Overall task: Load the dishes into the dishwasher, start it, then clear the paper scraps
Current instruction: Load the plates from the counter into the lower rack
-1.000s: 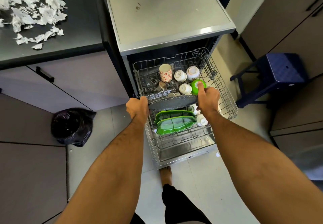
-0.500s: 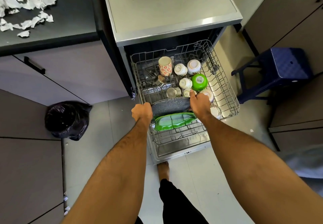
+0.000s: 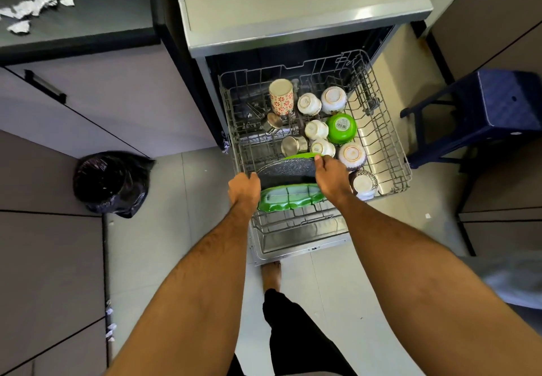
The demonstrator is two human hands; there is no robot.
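Both hands hold a dark speckled plate standing on its edge in the pulled-out dishwasher rack. Left hand curls its fingers round the plate's left rim. Right hand grips the right rim with its fingers curled over the top. Just in front of the plate stands a green tray, touching it or nearly so. A thin green edge shows right behind the plate too. Behind them sit upside-down white cups, a green bowl, a flowery mug and a shiny steel cup. Torn paper scraps lie on the dark surface at the far left. A black trash bag sits on the floor, and a blue stool stands at the right.
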